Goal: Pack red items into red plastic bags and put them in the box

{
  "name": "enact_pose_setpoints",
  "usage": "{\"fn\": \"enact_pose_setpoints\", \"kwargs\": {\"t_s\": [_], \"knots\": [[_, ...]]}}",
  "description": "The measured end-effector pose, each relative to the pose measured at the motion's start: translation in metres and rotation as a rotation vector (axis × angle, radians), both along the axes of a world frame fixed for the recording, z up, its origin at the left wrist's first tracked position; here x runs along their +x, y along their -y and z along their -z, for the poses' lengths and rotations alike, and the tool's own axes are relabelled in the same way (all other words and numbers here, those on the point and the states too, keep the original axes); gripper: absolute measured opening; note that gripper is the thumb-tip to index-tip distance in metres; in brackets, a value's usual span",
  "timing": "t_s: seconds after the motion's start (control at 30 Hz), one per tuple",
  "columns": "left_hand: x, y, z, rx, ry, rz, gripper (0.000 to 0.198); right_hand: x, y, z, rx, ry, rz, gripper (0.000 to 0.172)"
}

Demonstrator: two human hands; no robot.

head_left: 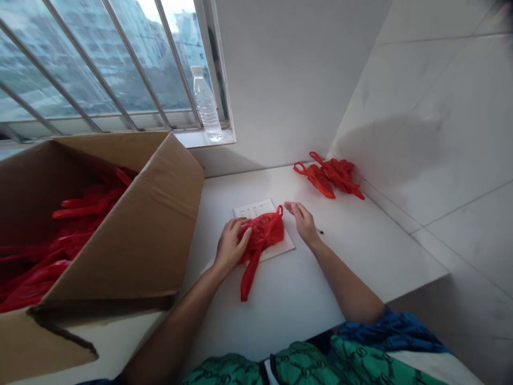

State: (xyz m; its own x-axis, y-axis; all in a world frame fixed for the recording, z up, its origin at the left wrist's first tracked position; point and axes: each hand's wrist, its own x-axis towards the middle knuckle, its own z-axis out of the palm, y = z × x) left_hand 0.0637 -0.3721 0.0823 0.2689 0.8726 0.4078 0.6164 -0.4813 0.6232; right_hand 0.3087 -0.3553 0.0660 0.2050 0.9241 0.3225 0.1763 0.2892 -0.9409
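Note:
A crumpled red plastic bag (264,230) lies over a white sheet or pad with print (280,249) on the table. My left hand (232,243) is closed on the bag's left side, thumb and fingers pressing into it. One bag handle stands up at the right, and the other stretches toward me. Just right of the bag, apart from it, is my right hand (303,222) with its fingers drawn together. The dark end of a pen (320,231) shows beside the right wrist; whether the fingers hold it is hidden.
At left, an open cardboard box (160,214) contains many red plastic bags (76,230). More red bags (334,175) lie at the table's back right corner, near the tiled wall (452,160). A clear water bottle (207,107) stands on the sill by the barred window.

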Motion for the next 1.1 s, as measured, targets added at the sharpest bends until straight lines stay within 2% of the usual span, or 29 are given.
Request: {"fn": "enact_pose_setpoints", "kwargs": {"t_s": [0.07,0.13,0.2,0.27,0.37,0.5,0.57,0.67,0.73,0.9,1.1], "knots": [[0.009,0.007,-0.008,0.039,-0.141,0.040,0.032,0.002,-0.002,0.003,-0.036,-0.082,-0.026,0.049],[0.018,0.012,-0.010,0.056,-0.297,0.081,0.039,0.001,-0.004,0.005,-0.056,-0.118,-0.051,0.048],[0.025,0.012,-0.006,0.060,-0.401,0.107,0.048,-0.002,-0.003,0.006,-0.064,-0.145,-0.067,0.048],[0.027,0.007,0.001,0.043,-0.390,0.107,0.040,-0.005,-0.003,0.005,-0.063,-0.165,-0.079,0.047],[0.021,-0.005,0.008,-0.098,-0.089,0.024,0.025,-0.005,-0.002,0.004,-0.066,-0.184,-0.085,0.048],[0.009,-0.020,0.006,-0.458,0.691,-0.095,0.034,-0.009,-0.001,0.002,-0.122,-0.191,-0.080,0.048],[0.006,-0.022,0.002,-0.600,0.926,-0.067,0.038,-0.017,0.003,0.001,-0.189,-0.224,-0.119,0.045],[0.007,-0.018,-0.004,-0.814,1.059,0.052,0.035,-0.033,0.013,-0.005,-0.330,-0.287,-0.316,0.049],[0.009,-0.014,-0.006,-0.896,1.095,0.110,0.035,-0.043,0.019,-0.009,-0.369,-0.306,-0.431,0.048],[0.008,-0.015,-0.002,-0.936,1.179,0.123,0.037,-0.049,0.025,-0.015,-0.299,-0.409,-0.386,0.041],[0.005,-0.021,0.007,-0.931,1.188,0.068,0.035,-0.041,0.021,-0.011,-0.346,-0.487,-0.417,0.039]]}}
